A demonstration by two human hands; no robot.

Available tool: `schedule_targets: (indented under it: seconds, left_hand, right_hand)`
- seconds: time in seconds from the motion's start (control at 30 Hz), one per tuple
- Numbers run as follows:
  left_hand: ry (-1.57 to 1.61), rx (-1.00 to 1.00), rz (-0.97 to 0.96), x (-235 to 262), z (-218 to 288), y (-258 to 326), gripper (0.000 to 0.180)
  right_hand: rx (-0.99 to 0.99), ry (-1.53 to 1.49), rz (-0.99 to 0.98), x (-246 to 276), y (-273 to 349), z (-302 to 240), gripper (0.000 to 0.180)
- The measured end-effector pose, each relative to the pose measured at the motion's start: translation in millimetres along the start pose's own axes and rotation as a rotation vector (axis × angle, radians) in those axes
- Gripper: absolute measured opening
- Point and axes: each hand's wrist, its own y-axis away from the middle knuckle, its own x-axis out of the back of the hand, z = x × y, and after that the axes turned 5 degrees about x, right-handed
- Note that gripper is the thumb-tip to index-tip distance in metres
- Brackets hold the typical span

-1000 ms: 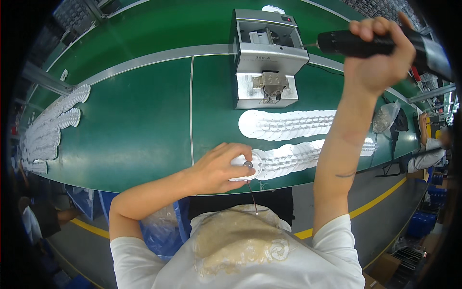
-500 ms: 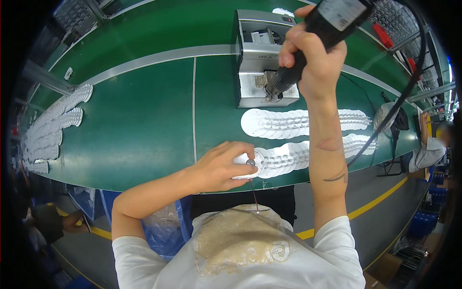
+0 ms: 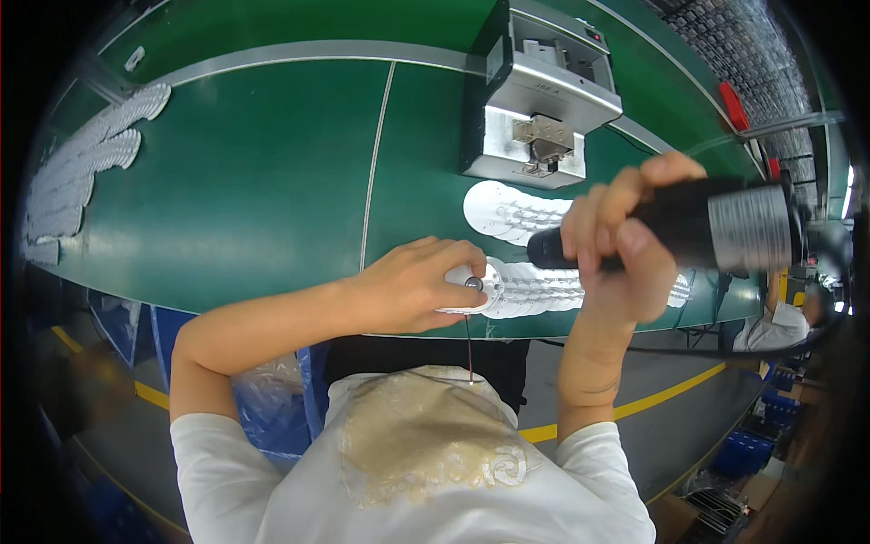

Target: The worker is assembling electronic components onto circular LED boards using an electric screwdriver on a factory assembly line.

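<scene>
Discs (image 3: pixel 544 290) part-hidden by hands, tool (image 3: pixel 689 227)

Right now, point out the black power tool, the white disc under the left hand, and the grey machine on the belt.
black power tool (image 3: pixel 675 222), head view, on its dark barrel.
white disc (image 3: pixel 489 283), head view, on its exposed right edge.
grey machine (image 3: pixel 544 91), head view, on its top housing.
</scene>
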Motion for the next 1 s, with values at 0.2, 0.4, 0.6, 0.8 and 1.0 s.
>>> schedule_targets:
  seconds: [0.2,0.4,0.6,0.8,1.0]
  left_hand:
    - [0.022,0.028,-0.009,0.4,0.6,3.7,0.024]
    - [0.032,0.029,-0.004,-0.8,2.7,2.7,0.023]
    - [0.036,0.043,-0.01,0.7,2.8,0.5,0.023]
    - [0.039,0.051,0.001,1.9,1.6,1.2,0.023]
    - [0.029,0.023,-0.018,0.0,-0.5,2.9,0.024]
  right_hand:
    - [-0.033,0.046,-0.011,-9.9,19.1,3.7,0.039]
    - [-0.116,-0.046,-0.007,-5.3,25.8,8.2,0.039]
    - [-0.086,0.201,-0.146,-4.4,23.6,13.6,0.035]
    - [-0.175,0.162,-0.139,-6.4,25.6,14.7,0.034]
    - [-0.085,-0.118,-0.041,-3.7,7.1,9.6,0.046]
